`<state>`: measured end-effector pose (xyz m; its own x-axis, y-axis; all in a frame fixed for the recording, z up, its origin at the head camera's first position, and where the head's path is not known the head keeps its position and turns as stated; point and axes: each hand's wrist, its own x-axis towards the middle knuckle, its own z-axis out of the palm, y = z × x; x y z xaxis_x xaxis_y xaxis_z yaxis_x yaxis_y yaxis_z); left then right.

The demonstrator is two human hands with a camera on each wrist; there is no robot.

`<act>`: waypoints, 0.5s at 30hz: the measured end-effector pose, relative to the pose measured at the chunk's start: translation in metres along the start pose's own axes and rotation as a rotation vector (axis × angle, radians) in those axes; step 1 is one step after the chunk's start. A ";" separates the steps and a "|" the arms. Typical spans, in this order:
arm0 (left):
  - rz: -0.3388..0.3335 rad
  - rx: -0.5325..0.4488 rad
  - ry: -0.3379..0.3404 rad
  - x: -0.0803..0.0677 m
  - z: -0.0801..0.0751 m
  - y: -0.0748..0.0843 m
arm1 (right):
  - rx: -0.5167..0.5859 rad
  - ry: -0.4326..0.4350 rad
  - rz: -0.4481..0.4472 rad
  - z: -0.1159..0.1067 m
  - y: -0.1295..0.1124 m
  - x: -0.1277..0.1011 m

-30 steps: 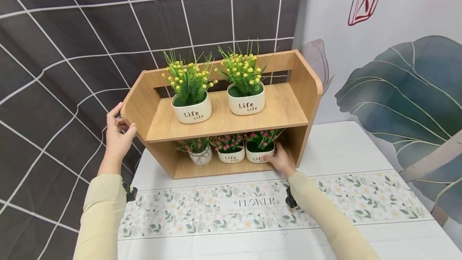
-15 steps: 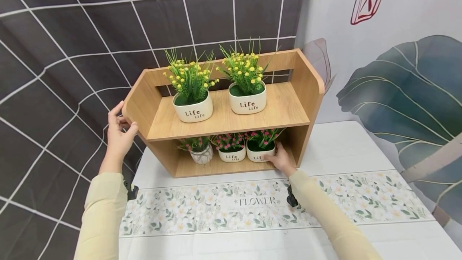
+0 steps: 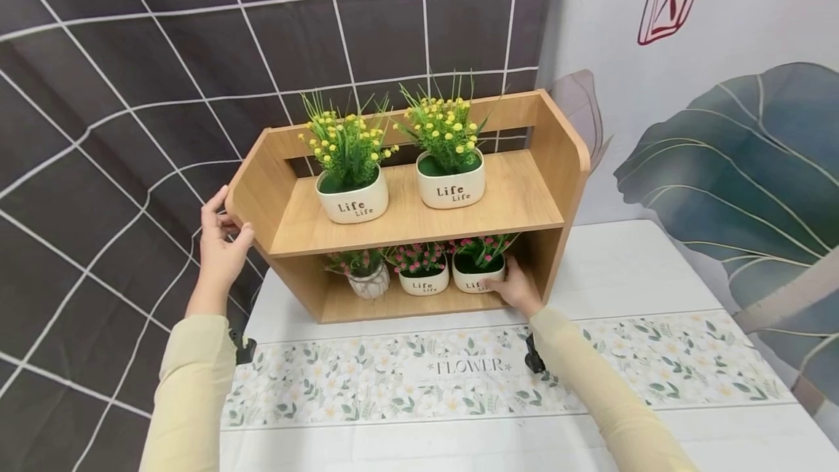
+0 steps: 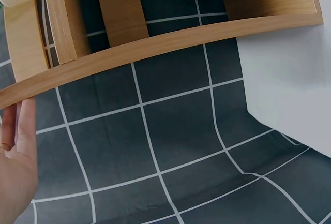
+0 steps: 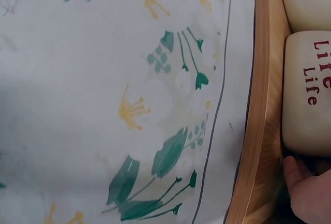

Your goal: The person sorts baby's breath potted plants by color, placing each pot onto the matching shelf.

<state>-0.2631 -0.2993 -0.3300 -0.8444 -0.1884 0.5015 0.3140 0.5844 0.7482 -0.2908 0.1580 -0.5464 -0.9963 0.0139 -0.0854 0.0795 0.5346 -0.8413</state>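
Note:
In the head view, my right hand (image 3: 518,288) grips the right end of a white oval flowerpot (image 3: 468,281) with pink flowers, thumb on its front. The other fingers are partly hidden. The pot stands on the lower level of a wooden shelf (image 3: 406,228), beside a similar pink-flowered pot (image 3: 426,285). My left hand (image 3: 223,253) is at the shelf's left side panel (image 3: 258,191); its fairly straight fingers touch the panel edge, as the left wrist view also shows at the fingers (image 4: 27,123). Lettering shows on the gripped flowerpot (image 5: 305,94) in the right wrist view.
On the upper level stand two white pots with yellow flowers, one left (image 3: 354,201) and one right (image 3: 452,184). A round, string-tied pot (image 3: 370,282) sits at the lower left. The shelf rests on a white table (image 3: 393,450) with a floral runner (image 3: 367,384), before a dark gridded cloth (image 3: 380,28).
My right hand and its flowerpot have shifted slightly to the right, and a narrow gap shows beside the middle pot. My left hand stays at the side panel.

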 end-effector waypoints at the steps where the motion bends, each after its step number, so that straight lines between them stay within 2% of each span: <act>1: -0.005 0.000 0.001 0.000 0.000 -0.001 | 0.002 -0.003 0.003 0.000 0.000 0.000; 5: -0.026 0.027 -0.022 -0.003 0.000 -0.003 | -0.007 -0.004 0.017 0.002 -0.003 0.001; 9: -0.052 0.045 -0.028 -0.012 0.001 -0.003 | -0.064 0.021 0.004 0.004 -0.004 -0.005; 12: -0.084 0.025 0.031 -0.020 0.006 -0.002 | -0.106 0.056 -0.019 0.007 -0.006 -0.013; 15: -0.107 -0.003 0.106 -0.027 0.015 -0.001 | -0.088 0.093 -0.028 0.008 -0.011 -0.024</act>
<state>-0.2471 -0.2828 -0.3516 -0.8227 -0.3316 0.4618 0.2263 0.5542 0.8011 -0.2672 0.1447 -0.5395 -0.9972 0.0744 -0.0092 0.0527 0.6081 -0.7921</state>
